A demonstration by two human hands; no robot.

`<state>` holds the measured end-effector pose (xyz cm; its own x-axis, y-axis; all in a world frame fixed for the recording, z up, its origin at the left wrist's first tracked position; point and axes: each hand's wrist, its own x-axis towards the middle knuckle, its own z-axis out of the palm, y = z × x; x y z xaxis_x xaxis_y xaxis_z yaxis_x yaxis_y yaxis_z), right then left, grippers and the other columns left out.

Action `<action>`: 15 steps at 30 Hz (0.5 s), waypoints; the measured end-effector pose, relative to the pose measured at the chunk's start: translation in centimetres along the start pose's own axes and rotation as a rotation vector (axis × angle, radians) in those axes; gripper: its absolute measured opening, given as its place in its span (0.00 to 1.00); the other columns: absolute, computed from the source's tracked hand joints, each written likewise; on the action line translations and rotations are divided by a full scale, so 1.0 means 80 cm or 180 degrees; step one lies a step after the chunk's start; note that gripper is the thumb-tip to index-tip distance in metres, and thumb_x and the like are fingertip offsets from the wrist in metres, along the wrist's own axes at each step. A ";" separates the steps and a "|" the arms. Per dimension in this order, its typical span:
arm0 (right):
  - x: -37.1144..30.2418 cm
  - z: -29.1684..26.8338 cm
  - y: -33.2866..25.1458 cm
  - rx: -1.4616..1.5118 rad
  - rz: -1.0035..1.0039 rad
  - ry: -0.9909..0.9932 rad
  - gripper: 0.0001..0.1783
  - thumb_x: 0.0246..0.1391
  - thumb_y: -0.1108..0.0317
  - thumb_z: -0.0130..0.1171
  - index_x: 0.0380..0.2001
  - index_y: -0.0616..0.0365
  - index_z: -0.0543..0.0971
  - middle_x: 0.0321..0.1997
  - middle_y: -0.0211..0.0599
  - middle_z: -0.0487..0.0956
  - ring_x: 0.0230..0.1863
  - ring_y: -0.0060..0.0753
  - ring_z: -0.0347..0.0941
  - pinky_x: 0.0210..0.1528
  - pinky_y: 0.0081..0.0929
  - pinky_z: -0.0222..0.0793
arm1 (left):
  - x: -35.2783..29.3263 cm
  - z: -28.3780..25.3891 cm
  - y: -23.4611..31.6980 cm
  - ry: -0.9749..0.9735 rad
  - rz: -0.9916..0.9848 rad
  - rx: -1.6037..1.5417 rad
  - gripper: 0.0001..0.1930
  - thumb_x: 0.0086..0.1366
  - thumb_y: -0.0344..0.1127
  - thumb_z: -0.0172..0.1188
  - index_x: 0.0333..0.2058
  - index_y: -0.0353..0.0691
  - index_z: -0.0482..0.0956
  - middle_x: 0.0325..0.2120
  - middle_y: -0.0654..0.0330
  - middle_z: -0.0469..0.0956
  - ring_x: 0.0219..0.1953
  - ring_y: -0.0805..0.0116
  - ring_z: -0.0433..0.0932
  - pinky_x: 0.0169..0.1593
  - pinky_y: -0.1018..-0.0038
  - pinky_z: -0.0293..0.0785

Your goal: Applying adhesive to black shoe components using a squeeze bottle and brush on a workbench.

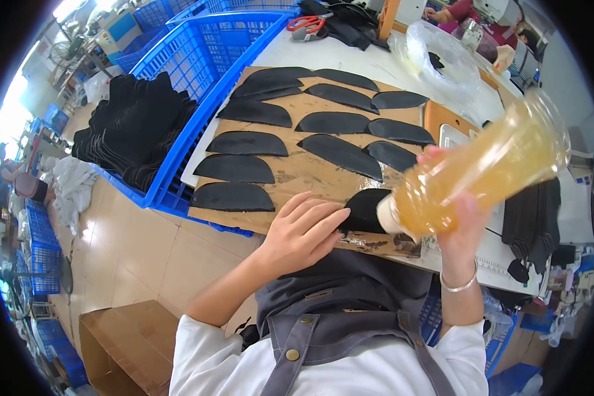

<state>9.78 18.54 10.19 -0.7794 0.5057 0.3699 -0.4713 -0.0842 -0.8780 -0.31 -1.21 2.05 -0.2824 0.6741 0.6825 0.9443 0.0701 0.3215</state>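
Note:
In my right hand [467, 228] is a tilted clear plastic bottle [482, 165] of amber liquid, its narrow pale end pointing down and left. That end is over or against a black half-moon-shaped piece [362, 210] near the front edge of a brown cardboard sheet [310, 175]; contact is hard to make out. My left hand [305, 231] lies with fingers stretched out, their tips at the left end of this piece. More black curved pieces [234, 197] are laid out in rough columns across the cardboard, some overlapping.
A blue plastic crate [171, 165] adjoins the table's left side, with a stack of black cut pieces [135, 125]. Red-handled pliers [308, 25] and a clear plastic bag [435, 56] lie at the back. Black strips [531, 218] hang at the right. A cardboard box [129, 346] stands on the floor.

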 end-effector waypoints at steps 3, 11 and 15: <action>0.016 0.023 -0.001 -0.0622 -0.0298 0.0010 0.27 0.45 0.67 0.65 0.48 0.64 0.69 0.40 0.42 0.76 0.42 0.35 0.75 0.46 0.29 0.71 | -0.010 0.015 -0.005 0.0088 0.0020 0.0037 0.18 0.51 0.30 0.62 0.44 0.40 0.74 0.36 0.61 0.77 0.39 0.66 0.76 0.48 0.65 0.70; 0.012 0.054 0.013 -0.1816 -0.0266 -0.0935 0.25 0.37 0.72 0.69 0.41 0.65 0.73 0.38 0.39 0.77 0.39 0.28 0.74 0.42 0.25 0.71 | -0.019 0.028 -0.011 0.0545 0.0180 0.0002 0.13 0.50 0.27 0.62 0.37 0.38 0.75 0.33 0.60 0.78 0.35 0.65 0.78 0.42 0.70 0.75; 0.012 0.054 0.025 -0.2360 -0.0082 -0.0792 0.34 0.33 0.66 0.73 0.44 0.63 0.68 0.37 0.39 0.77 0.36 0.30 0.76 0.39 0.26 0.72 | -0.016 0.025 -0.008 0.0524 0.0159 0.0038 0.13 0.50 0.28 0.62 0.36 0.38 0.75 0.32 0.60 0.78 0.35 0.65 0.78 0.40 0.72 0.75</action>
<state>6.29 15.13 10.09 -0.8829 0.2849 0.3732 -0.1599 0.5650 -0.8095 -0.20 -0.68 -0.33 -0.2579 0.5474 0.7962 0.9595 0.0488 0.2773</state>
